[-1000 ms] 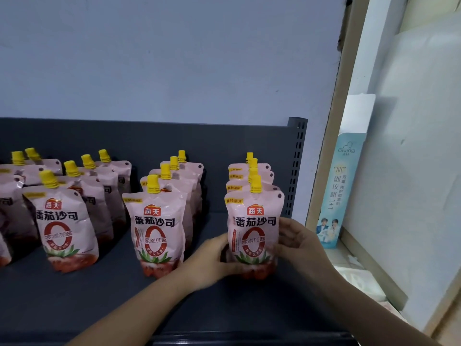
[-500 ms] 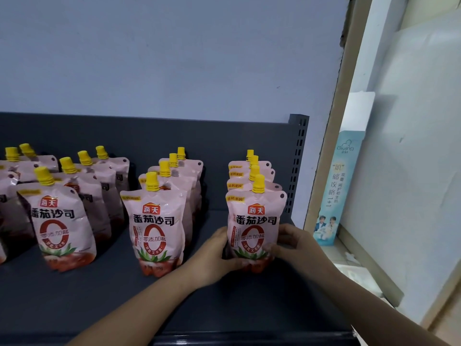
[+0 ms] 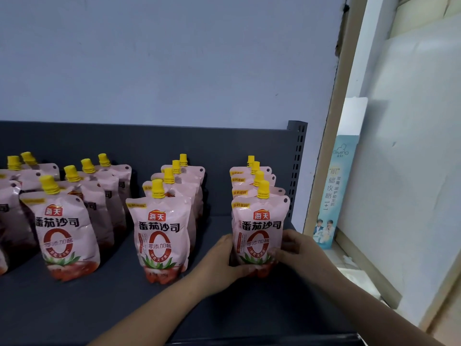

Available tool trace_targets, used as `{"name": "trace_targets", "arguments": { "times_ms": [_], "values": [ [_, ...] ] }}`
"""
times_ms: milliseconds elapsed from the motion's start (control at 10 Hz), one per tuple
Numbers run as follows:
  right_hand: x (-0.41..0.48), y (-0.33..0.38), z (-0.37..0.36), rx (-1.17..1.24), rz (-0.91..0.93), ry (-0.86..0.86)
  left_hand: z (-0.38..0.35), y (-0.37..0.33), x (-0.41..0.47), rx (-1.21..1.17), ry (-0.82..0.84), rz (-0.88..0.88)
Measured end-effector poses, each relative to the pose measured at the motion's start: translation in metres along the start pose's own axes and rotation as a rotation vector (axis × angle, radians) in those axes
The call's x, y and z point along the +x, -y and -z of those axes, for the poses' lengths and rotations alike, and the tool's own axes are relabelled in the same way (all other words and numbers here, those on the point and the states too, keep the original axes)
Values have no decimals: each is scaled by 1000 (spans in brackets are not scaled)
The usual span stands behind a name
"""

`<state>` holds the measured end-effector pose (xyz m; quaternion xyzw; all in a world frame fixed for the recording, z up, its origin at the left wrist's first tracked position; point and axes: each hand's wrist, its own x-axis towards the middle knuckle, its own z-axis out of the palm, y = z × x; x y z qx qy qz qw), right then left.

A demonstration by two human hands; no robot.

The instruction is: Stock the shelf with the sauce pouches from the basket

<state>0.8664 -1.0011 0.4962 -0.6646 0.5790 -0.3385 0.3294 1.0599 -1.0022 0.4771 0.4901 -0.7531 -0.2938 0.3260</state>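
Pink sauce pouches with yellow caps stand in rows on a dark grey shelf (image 3: 74, 308). The front pouch of the rightmost row (image 3: 259, 228) stands upright between both hands. My left hand (image 3: 219, 260) grips its lower left side, thumb across the bottom front. My right hand (image 3: 296, 248) holds its lower right edge with curled fingers. Three more pouches stand close behind it. A middle row's front pouch (image 3: 159, 231) stands to the left, apart from my left hand. The basket is out of view.
Further rows of pouches (image 3: 62, 228) fill the shelf's left side. A perforated upright (image 3: 298, 168) ends the shelf on the right. Beyond it are a wooden frame (image 3: 331, 136), a light blue printed box (image 3: 331, 191) and a white wall.
Both hands have stayed on the right front pouch, which has shifted slightly back toward its row. The camera has tilted a little.
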Motion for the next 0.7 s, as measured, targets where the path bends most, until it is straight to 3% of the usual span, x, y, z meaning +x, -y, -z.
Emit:
{"name": "trace_targets", "arguments": {
  "times_ms": [200, 400, 700],
  "values": [
    [-6, 1, -2, -97, -30, 16, 7, 5, -8, 221, -47, -1],
    [-15, 6, -7, -187, -48, -83, 18, 8, -15, 283, -55, -14],
    [-39, 12, -25, -138, 2, -386, 45, 7, -55, 361, 87, -110]
  ]
}}
